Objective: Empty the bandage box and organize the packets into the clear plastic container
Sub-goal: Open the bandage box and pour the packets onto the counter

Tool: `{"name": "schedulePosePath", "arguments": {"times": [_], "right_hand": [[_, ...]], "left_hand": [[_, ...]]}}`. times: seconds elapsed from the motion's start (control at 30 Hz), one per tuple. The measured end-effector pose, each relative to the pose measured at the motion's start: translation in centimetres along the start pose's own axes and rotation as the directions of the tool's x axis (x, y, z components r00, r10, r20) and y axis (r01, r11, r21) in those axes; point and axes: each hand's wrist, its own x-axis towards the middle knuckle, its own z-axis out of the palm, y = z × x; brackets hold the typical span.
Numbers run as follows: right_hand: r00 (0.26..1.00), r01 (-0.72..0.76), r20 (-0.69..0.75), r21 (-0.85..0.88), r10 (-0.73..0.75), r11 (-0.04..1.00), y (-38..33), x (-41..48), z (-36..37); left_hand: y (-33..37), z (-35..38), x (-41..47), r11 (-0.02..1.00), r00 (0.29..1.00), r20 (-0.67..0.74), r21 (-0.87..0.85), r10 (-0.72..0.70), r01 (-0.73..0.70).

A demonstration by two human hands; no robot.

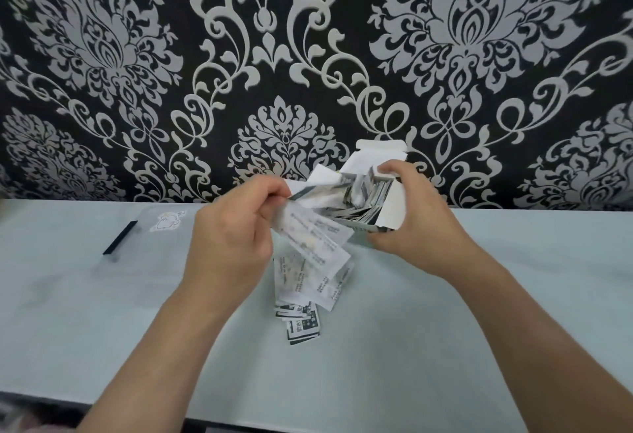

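A pale table (479, 312) bears scattered packets (303, 324) and a clear plastic container (150, 247).

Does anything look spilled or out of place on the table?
Yes. Loose packets lie in an untidy heap on the table, below the tilted open box that the right hand grips. None visibly sits in the clear container at the left.

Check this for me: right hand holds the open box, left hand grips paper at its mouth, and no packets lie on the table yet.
Wrong on one point: the head view shows packets already lying on the table, piled below the hands. The rest stands: the right hand holds the open box and the left hand grips paper at its mouth.
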Motion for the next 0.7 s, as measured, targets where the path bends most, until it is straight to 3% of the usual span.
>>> {"name": "schedulePosePath", "arguments": {"times": [0.17,0.4,0.47,0.53,0.63,0.7], "right_hand": [[0.998,0.053,0.020,-0.045,-0.052,0.998,-0.5,-0.2,0.5],[0.990,0.112,-0.064,-0.214,-0.128,0.970,-0.2,-0.2,-0.1],[0.986,0.119,-0.087,-0.236,-0.143,0.964,-0.1,-0.1,-0.2],[0.981,0.129,-0.113,-0.220,-0.156,0.967,0.1,0.0,-0.3],[0.974,0.140,-0.149,-0.201,-0.171,0.970,-0.2,-0.1,-0.1],[0.959,0.164,-0.194,-0.210,-0.205,0.964,-0.7,-0.2,0.1]], "left_hand": [[-0.9,1.3,-1.1,0.998,0.959,0.278,0.023,-0.059,0.055],[-0.5,3.0,-1.6,0.976,0.811,0.559,0.207,-0.173,0.065],[-0.1,3.4,-1.5,0.963,0.829,0.537,0.270,-0.157,0.007],[0.2,3.7,-1.1,0.966,0.917,0.393,0.257,-0.074,-0.032],[1.0,4.2,0.0,0.998,0.989,0.133,0.046,-0.056,0.050],[2.1,4.8,0.9,0.985,0.984,0.110,-0.092,-0.138,0.149]]}}
